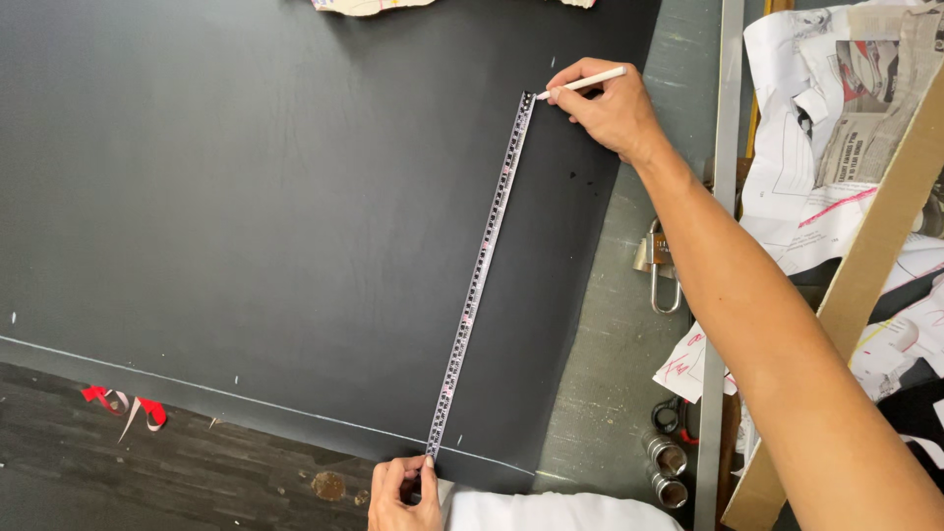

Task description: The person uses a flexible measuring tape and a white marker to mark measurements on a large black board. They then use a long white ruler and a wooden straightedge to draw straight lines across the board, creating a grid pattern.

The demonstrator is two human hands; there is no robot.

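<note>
Nearest the camera, at about six o'clock, the left hand (404,492) pinches the near end of a measuring tape (481,265) between thumb and fingers, pressing it down at the edge of a dark sheet (246,197). Just to its right lies a bit of white cloth (551,513). A thin chalk line (226,395) crosses the sheet close to its near edge, running from nine o'clock towards the left hand, and the tape's end sits right at that line.

From there the tape stretches straight and flat over the sheet towards one o'clock. Left of the hand, at about eight o'clock, red scraps (123,403) lie on the worn dark desk (147,472).

At four o'clock, off the sheet, small metal cylinders (667,467) stand beside a long metal straightedge (716,295). A padlock (661,265) rests on the desk at about three o'clock, with crumpled paper patterns (816,147) and a cardboard strip (865,265) beyond the straightedge.

Farthest out, at one o'clock, the right hand (605,103) grips a white chalk pencil (582,84) between its fingertips, the tip touching the sheet just beside the far end of the tape.
</note>
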